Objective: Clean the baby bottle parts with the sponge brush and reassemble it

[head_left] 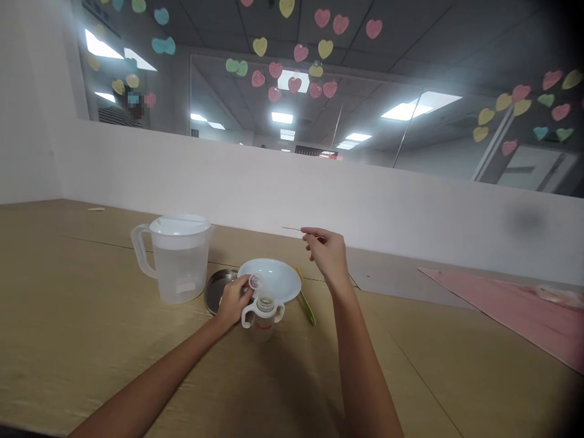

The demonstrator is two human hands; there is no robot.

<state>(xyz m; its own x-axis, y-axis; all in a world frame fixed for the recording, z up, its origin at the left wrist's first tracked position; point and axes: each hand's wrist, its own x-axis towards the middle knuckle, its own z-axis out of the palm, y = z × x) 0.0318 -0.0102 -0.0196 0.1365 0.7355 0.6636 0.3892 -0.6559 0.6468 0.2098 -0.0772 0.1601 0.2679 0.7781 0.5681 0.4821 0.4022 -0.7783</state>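
In my left hand is a small, clear, ringed round piece that looks like a baby bottle nipple, pinched between the fingertips. Just below it stands a baby bottle with two white handles, upright and uncapped, with red lettering on its side. My right hand is raised above the table, its fingers closed on a thin needle-like rod that points left. Behind the bottle sits a white bowl. A round metal dish is partly hidden by my left hand.
A lidded plastic pitcher of clear liquid stands on the left. Right of the bowl lies a green-and-yellow brush-like tool. A pink sheet covers the table's right side. A white low wall with glass above closes off the back.
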